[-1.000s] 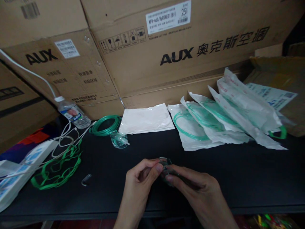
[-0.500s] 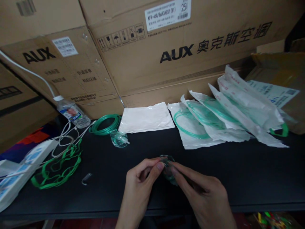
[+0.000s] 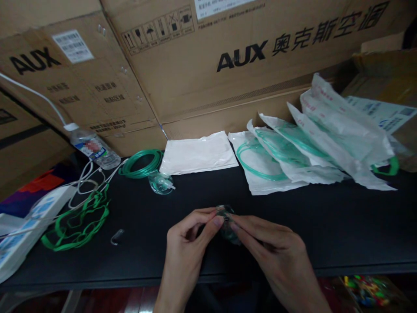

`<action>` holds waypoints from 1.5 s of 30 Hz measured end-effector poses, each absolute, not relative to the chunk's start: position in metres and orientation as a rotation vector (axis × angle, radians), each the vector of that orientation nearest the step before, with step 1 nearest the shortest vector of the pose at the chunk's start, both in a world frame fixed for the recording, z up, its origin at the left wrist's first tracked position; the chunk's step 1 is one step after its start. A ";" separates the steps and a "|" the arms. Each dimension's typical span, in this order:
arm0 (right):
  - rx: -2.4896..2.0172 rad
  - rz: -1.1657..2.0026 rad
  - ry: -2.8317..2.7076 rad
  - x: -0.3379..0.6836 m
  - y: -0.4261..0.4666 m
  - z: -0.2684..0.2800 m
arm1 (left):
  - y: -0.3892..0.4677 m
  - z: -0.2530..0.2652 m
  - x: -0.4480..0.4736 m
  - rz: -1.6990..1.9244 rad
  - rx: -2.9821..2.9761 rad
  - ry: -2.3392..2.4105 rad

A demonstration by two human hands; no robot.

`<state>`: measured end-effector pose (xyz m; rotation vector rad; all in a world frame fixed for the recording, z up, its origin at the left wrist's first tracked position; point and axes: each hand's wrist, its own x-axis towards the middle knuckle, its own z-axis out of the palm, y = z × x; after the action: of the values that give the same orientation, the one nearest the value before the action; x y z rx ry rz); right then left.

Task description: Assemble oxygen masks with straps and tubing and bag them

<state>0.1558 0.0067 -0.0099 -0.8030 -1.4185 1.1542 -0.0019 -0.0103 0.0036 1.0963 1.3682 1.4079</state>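
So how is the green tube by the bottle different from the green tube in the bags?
The loose green tube coil lies bare on the black table, joined to a clear mask. The bagged green tube is sealed inside a white pouch. The loose one looks darker; the bagged one paler. Both are coiled in loops.

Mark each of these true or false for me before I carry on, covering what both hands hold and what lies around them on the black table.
1. Both hands, the left hand and right hand, pinch one small clear plastic piece. True.
2. The water bottle stands upright. False: it lies tilted against a cardboard box.
3. A coil of green tubing lies beside a clear mask. True.
4. The sealed packets are stacked left of the hands. False: they fan out at the right.
5. The green strap lies in the right hand. False: it lies on the table, far left.
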 end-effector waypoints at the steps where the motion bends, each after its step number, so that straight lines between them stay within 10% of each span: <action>1: -0.803 1.202 -1.412 0.157 0.007 -0.009 | -0.010 0.004 -0.002 1.404 1.093 1.364; 18: -0.798 1.727 -1.336 0.170 0.018 0.007 | -0.013 0.004 -0.006 1.341 1.029 1.227; 45: -0.890 1.539 -1.352 0.168 0.013 0.002 | -0.014 0.005 -0.005 1.297 1.104 1.285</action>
<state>0.1683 0.0132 0.0020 -0.8897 -1.3523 1.5390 -0.0049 -0.0138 0.0047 1.1045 1.2848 1.2974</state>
